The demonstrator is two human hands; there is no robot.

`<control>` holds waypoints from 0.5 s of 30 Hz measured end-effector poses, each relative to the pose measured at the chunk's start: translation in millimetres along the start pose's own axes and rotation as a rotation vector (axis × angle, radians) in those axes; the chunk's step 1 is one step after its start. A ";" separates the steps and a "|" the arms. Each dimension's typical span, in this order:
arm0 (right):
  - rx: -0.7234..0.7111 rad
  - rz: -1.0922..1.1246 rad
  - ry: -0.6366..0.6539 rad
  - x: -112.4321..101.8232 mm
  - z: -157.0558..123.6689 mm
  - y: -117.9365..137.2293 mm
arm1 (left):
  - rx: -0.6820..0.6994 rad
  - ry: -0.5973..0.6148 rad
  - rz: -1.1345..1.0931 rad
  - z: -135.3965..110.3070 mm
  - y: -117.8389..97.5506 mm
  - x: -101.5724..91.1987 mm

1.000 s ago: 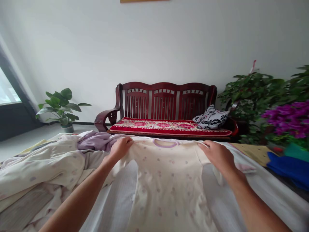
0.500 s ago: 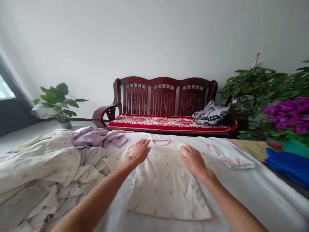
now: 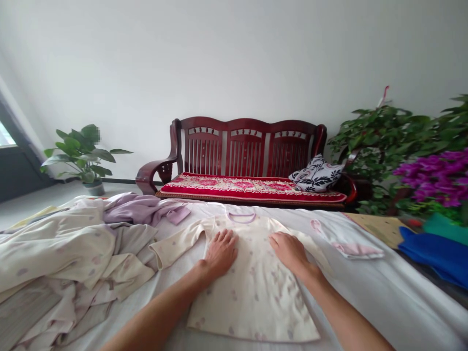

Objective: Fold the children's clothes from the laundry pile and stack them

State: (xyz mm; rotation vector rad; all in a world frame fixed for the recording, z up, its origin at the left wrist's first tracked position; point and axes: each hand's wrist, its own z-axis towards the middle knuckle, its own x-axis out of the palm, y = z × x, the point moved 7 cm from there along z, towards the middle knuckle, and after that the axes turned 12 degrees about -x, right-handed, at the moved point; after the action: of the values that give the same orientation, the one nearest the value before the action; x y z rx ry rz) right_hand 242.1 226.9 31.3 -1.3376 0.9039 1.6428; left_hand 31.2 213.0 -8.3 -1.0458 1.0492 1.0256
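A cream long-sleeved shirt (image 3: 256, 287) with small faded prints and a lilac neckband is spread on a white cloth (image 3: 369, 307), its neck away from me. My left hand (image 3: 222, 251) lies flat on the shirt's upper left, fingers stretched out and holding nothing. On the upper right of the shirt rests my right hand (image 3: 288, 249), also flat, with its fingers extended. The left sleeve bends outward and down; my right hand and forearm partly cover the right sleeve.
A heap of clothes (image 3: 69, 248) lies at the left, with a lilac garment (image 3: 137, 207) on its far side. To the right are a white and pink garment (image 3: 349, 243) and blue cloth (image 3: 433, 253). A wooden bench (image 3: 244, 146) and potted plants stand behind.
My left hand has moved right and toward me, onto the shirt's chest. The left sleeve shows more fully. My right hand has shifted slightly toward me, and the view has tilted a little.
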 end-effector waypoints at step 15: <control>0.204 0.009 -0.085 39.6 121.5 -40.9 | -0.039 -0.030 -0.047 -7.3 -2.8 -2.6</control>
State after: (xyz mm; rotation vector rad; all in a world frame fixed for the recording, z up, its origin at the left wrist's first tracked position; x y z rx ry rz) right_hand 226.6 358.9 12.8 -1.1181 0.9991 1.5561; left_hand 32.3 205.1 -6.6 -1.0788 0.9793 1.0244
